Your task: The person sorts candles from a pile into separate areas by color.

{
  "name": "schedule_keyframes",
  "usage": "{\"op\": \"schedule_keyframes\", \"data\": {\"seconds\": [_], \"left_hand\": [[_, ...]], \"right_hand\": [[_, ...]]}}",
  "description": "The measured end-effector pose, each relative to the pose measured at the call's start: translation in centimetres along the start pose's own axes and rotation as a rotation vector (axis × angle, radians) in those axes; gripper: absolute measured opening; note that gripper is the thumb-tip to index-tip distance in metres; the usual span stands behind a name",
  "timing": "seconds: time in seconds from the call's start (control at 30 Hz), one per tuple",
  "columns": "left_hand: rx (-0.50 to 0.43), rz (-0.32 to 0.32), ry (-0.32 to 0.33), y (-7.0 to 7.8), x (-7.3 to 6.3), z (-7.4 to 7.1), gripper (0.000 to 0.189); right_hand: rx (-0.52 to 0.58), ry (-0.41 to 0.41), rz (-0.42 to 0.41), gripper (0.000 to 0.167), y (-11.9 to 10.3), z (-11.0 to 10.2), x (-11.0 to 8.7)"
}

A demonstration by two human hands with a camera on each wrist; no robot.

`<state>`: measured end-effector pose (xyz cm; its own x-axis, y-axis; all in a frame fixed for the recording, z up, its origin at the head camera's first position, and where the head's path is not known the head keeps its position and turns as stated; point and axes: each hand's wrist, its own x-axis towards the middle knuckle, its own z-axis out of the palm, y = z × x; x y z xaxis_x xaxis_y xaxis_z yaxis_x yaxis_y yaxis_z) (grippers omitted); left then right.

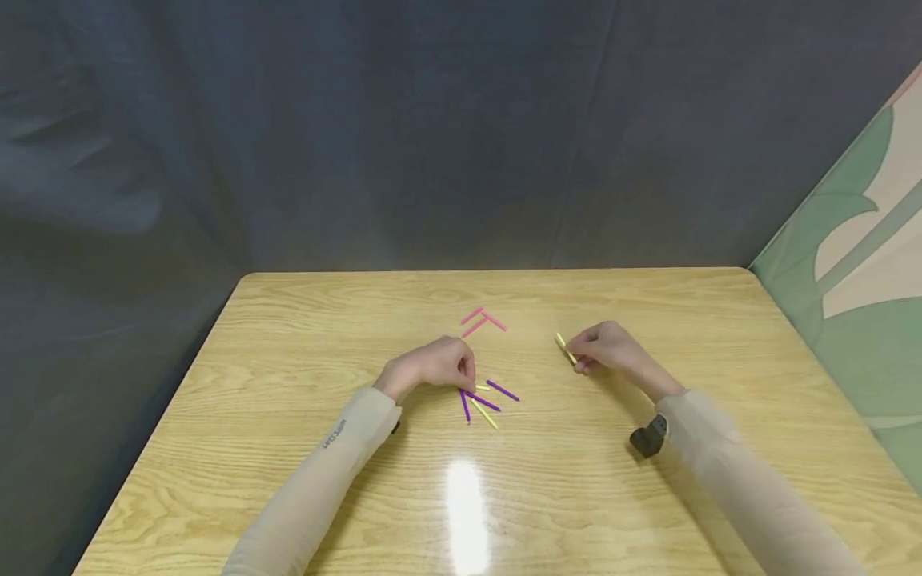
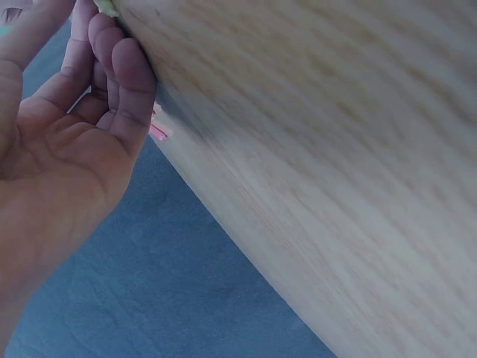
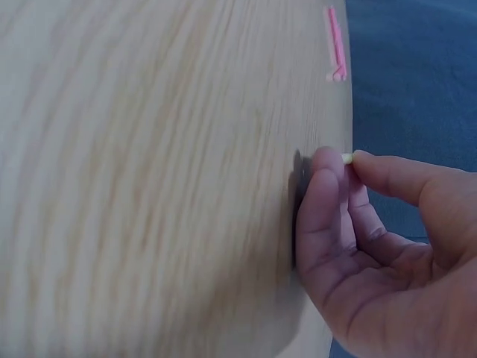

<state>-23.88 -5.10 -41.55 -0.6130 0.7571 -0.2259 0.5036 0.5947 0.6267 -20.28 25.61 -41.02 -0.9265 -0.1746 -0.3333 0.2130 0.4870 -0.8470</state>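
Observation:
Over a loose group of thin sticks, my left hand (image 1: 441, 364) points its fingertips down and pinches the end of a short-looking yellow stick (image 1: 483, 388). Part of that yellow stick (image 2: 108, 7) shows at the fingertips in the left wrist view. Beside and under these fingers lie purple sticks (image 1: 483, 401) and another yellow stick (image 1: 485, 414). To the right, my right hand (image 1: 608, 348) pinches a yellow stick (image 1: 562, 344) between thumb and fingers, close over the table. Only a small tip of this yellow stick (image 3: 347, 158) shows in the right wrist view.
Behind the left hand, three pink sticks (image 1: 475, 326) lie on the wooden table (image 1: 324, 320). A dark curtain (image 1: 461, 136) hangs along the far edge, and a leaf-patterned cloth (image 1: 864, 304) along the right. Light reflects off the table near the front.

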Motion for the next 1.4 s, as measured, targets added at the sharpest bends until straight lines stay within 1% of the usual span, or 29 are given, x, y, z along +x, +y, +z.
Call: {"op": "schedule_keyframes", "data": {"seconds": [0.2,0.4,0.67,0.77,0.9,1.13,1.4], "left_hand": [[0.011,0.003,0.004,0.0,0.0,0.0,0.009],[0.004,0.022,0.007,0.1,0.0,0.0,0.008],[0.009,0.040,0.007,0.2,0.0,0.1,0.008],[0.011,0.045,0.008,0.2,0.0,0.2,0.008],[0.009,0.035,0.010,0.3,0.0,0.2,0.007],[0.000,0.023,0.015,0.0,0.0,0.2,0.006],[0.016,0.049,0.021,-0.1,0.0,0.2,0.007]], "right_hand": [[-0.082,0.042,0.014,0.025,0.0,-0.5,0.2],[-0.148,0.101,0.011,0.023,0.1,-0.5,0.4],[-0.214,0.137,0.022,0.023,0.4,-1.0,0.4],[-0.221,0.136,0.031,0.023,0.5,-1.2,0.4],[-0.231,0.129,0.032,0.023,0.5,-1.1,0.5],[-0.319,0.100,0.009,0.021,0.2,-0.4,0.5],[-0.336,0.098,-0.029,0.023,0.2,0.0,0.4]]}}
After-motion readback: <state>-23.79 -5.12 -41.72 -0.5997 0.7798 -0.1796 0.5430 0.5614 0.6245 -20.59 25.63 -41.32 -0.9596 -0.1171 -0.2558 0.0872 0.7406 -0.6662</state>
